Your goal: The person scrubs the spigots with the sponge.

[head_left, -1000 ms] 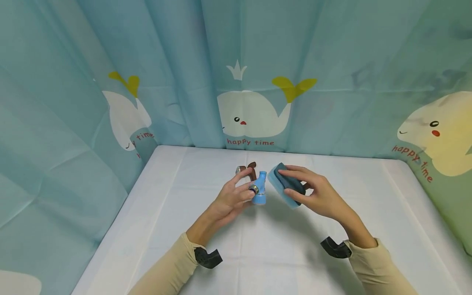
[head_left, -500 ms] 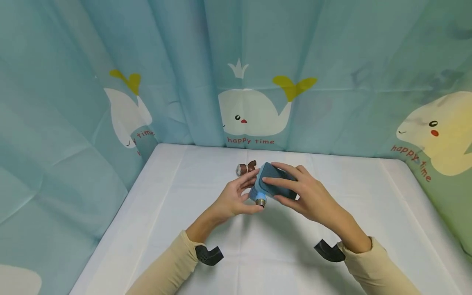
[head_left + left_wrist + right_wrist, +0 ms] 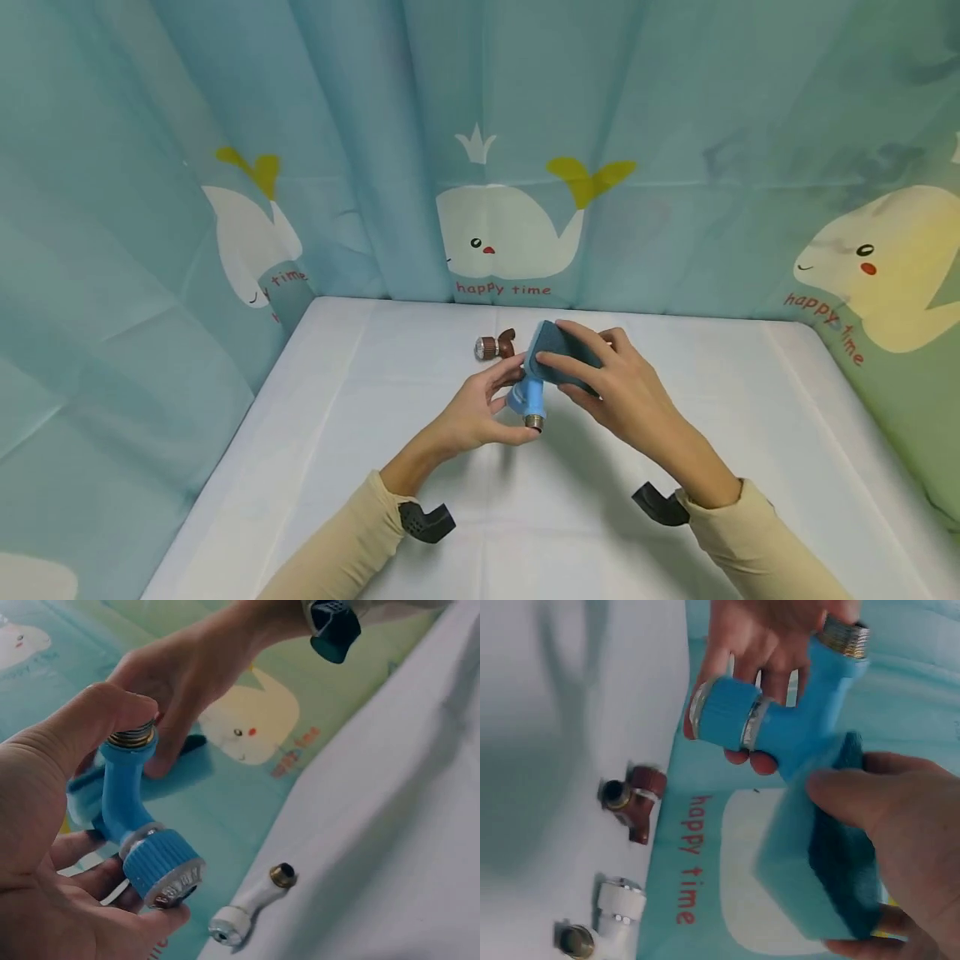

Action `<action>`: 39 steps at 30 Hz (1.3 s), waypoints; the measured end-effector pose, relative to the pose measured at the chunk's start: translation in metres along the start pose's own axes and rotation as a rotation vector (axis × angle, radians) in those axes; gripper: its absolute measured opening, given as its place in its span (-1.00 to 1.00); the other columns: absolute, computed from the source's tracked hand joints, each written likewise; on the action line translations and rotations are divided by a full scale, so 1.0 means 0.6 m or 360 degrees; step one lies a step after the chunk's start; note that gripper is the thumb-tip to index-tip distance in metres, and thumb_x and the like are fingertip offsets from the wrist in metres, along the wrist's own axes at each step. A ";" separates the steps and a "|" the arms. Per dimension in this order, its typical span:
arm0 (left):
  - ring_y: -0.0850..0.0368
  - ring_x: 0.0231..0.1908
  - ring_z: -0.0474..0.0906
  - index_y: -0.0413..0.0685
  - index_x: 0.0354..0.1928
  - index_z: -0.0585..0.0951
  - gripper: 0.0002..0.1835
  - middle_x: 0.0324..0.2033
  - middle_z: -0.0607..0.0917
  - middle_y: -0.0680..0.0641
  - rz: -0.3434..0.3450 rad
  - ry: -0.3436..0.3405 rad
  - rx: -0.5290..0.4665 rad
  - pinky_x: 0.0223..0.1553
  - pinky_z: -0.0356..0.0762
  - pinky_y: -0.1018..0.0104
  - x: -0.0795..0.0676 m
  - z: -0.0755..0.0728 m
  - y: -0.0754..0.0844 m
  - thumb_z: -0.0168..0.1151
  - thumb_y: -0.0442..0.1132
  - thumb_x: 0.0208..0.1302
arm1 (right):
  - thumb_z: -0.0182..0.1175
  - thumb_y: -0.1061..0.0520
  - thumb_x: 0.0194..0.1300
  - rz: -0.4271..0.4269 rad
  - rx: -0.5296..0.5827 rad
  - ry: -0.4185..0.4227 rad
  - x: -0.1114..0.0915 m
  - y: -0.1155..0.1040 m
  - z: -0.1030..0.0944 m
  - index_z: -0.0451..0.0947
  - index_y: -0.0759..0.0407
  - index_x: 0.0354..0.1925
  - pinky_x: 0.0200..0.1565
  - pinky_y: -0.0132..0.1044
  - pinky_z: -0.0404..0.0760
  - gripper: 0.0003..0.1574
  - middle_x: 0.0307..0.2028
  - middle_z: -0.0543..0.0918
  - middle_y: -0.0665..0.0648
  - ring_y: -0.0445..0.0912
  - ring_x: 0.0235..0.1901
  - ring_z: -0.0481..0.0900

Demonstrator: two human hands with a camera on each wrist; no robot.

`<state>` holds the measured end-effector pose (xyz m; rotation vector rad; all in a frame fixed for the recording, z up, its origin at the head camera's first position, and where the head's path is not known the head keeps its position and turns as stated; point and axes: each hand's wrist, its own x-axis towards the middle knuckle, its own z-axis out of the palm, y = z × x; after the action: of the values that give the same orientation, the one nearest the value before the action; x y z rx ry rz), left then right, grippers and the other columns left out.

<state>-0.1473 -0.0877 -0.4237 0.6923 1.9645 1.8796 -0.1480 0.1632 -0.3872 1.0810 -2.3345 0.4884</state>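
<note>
My left hand (image 3: 468,417) holds a blue tap (image 3: 528,397) above the table. Its thumb lies on the threaded metal end, and the fingers support the ribbed knob side, as the left wrist view shows. In my right hand (image 3: 622,387) is a two-layer sponge (image 3: 802,855), light blue with a dark scouring side. Thumb and fingers grip the dark layer. The sponge's light face lies against the end of the tap opposite the thread, covering that part. Behind the left fingers a brown tap (image 3: 495,345) lies on the table.
A white tap (image 3: 251,904) lies on the table near the brown one; the left hand hides it in the head view. The white-covered table (image 3: 360,392) ends at a blue-green curtain (image 3: 360,125) with whale prints, at the back and sides.
The sponge has moved left from beside the blue tap onto it. My left hand has turned the tap, so its threaded end now points toward me. The brown tap stays put.
</note>
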 end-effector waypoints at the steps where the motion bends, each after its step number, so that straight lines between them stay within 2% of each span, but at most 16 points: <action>1: -0.02 0.42 0.27 -0.09 0.59 0.19 0.06 0.38 0.40 -0.16 -0.0006 -0.0005 -0.0016 0.46 0.25 0.00 0.001 0.000 -0.001 0.54 -0.44 0.05 | 0.56 0.15 0.13 0.0015 0.0011 0.0018 -0.001 0.002 0.002 0.61 -0.19 0.29 -0.33 -0.05 0.66 -0.23 0.41 0.42 0.18 0.15 -0.07 0.44; 5: -0.05 0.43 0.29 -0.11 0.58 0.20 0.05 0.41 0.38 -0.18 0.0039 -0.0031 -0.0014 0.45 0.28 0.10 0.007 0.001 -0.001 0.54 -0.45 0.06 | 0.56 0.16 0.12 0.0016 0.0036 0.0078 -0.005 0.007 0.013 0.60 -0.17 0.30 -0.35 -0.04 0.65 -0.22 0.41 0.42 0.21 0.15 -0.11 0.40; 10: -0.03 0.44 0.28 -0.15 0.58 0.18 0.06 0.42 0.37 -0.20 0.0018 -0.0024 0.0073 0.44 0.26 0.27 0.013 0.002 0.002 0.54 -0.46 0.05 | 0.57 0.17 0.12 0.0046 -0.0084 0.0141 -0.008 0.014 0.023 0.61 -0.19 0.26 -0.38 0.03 0.66 -0.26 0.41 0.41 0.21 0.22 -0.10 0.42; 16: -0.03 0.45 0.29 -0.20 0.57 0.18 0.05 0.40 0.40 -0.21 -0.0005 -0.0022 0.0081 0.46 0.24 0.24 0.015 0.001 0.007 0.54 -0.45 0.05 | 0.56 0.20 0.10 0.0083 -0.0013 0.0188 -0.014 0.014 0.026 0.61 -0.16 0.27 -0.40 0.03 0.66 -0.23 0.43 0.37 0.24 0.22 -0.10 0.41; 18: 0.00 0.44 0.31 -0.16 0.58 0.18 0.06 0.39 0.43 -0.19 -0.0004 -0.0006 0.0119 0.46 0.23 0.24 0.015 0.001 0.008 0.56 -0.42 0.05 | 0.56 0.22 0.09 0.0150 0.0103 0.0201 -0.014 0.014 0.026 0.61 -0.12 0.27 -0.31 0.03 0.66 -0.23 0.43 0.36 0.24 0.19 -0.05 0.44; 22: 0.02 0.42 0.35 -0.03 0.59 0.20 0.06 0.38 0.47 -0.16 0.0100 0.0077 0.0162 0.47 0.23 0.18 0.019 0.001 0.005 0.57 -0.38 0.07 | 0.51 0.24 0.15 0.0283 0.0545 0.0173 -0.021 0.006 0.029 0.58 -0.01 0.31 -0.07 -0.16 0.69 -0.25 0.43 0.37 0.21 0.05 0.04 0.56; 25: -0.01 0.42 0.35 0.02 0.59 0.20 0.06 0.36 0.46 -0.18 0.0130 0.0106 0.0080 0.46 0.25 0.17 0.019 0.001 0.002 0.56 -0.42 0.07 | 0.50 0.27 0.17 0.0340 0.0718 0.0095 -0.034 0.001 0.031 0.55 0.01 0.33 0.09 -0.35 0.63 -0.23 0.43 0.38 0.17 -0.01 0.12 0.61; 27: -0.03 0.42 0.34 0.03 0.60 0.17 0.09 0.36 0.45 -0.20 0.0110 0.0111 -0.0006 0.45 0.26 0.19 0.017 0.002 0.002 0.55 -0.46 0.07 | 0.51 0.29 0.15 0.0372 0.0716 0.0083 -0.042 0.000 0.031 0.56 -0.01 0.32 0.14 -0.42 0.56 -0.22 0.42 0.39 0.16 0.00 0.19 0.58; 30: -0.05 0.44 0.31 0.10 0.63 0.09 0.14 0.36 0.41 -0.23 0.0079 0.0110 -0.0130 0.44 0.26 0.21 0.018 0.003 0.005 0.54 -0.46 0.07 | 0.52 0.32 0.12 0.0429 0.0716 0.0140 -0.046 0.000 0.030 0.57 -0.01 0.31 0.09 -0.47 0.56 -0.20 0.40 0.43 0.13 0.01 0.23 0.55; 33: -0.08 0.47 0.26 0.15 0.65 0.02 0.21 0.38 0.34 -0.25 0.0095 0.0088 -0.0249 0.45 0.25 0.17 0.022 0.004 0.009 0.53 -0.48 0.06 | 0.50 0.31 0.16 0.0434 0.0761 0.0158 -0.044 -0.002 0.034 0.54 0.02 0.34 0.02 -0.37 0.66 -0.21 0.41 0.42 0.14 0.03 0.23 0.54; 34: -0.10 0.48 0.23 0.15 0.65 0.01 0.21 0.38 0.33 -0.25 0.0100 0.0083 -0.0295 0.46 0.24 0.16 0.023 0.004 0.010 0.52 -0.50 0.05 | 0.49 0.30 0.18 0.0427 0.0760 0.0150 -0.043 -0.003 0.037 0.54 0.02 0.35 0.02 -0.28 0.69 -0.22 0.41 0.41 0.15 0.05 0.26 0.52; 37: -0.13 0.50 0.18 0.08 0.64 0.00 0.21 0.40 0.30 -0.26 0.0120 0.0105 -0.0451 0.47 0.21 0.11 0.024 0.004 0.011 0.46 -0.60 0.02 | 0.50 0.30 0.18 0.0415 0.0671 0.0161 -0.040 -0.003 0.045 0.55 0.02 0.33 0.00 -0.02 0.72 -0.24 0.41 0.42 0.19 0.13 0.25 0.54; 39: -0.15 0.51 0.16 0.04 0.63 0.00 0.20 0.41 0.31 -0.27 0.0135 0.0140 -0.0516 0.48 0.19 0.11 0.023 0.002 0.011 0.43 -0.65 0.00 | 0.51 0.33 0.13 0.0446 0.0635 0.0221 -0.039 -0.003 0.047 0.58 0.03 0.30 -0.09 0.01 0.74 -0.23 0.38 0.45 0.19 0.14 0.18 0.58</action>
<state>-0.1573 -0.0787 -0.4158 0.6125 1.6431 2.2452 -0.1423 0.1614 -0.4230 0.8511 -2.3283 1.1361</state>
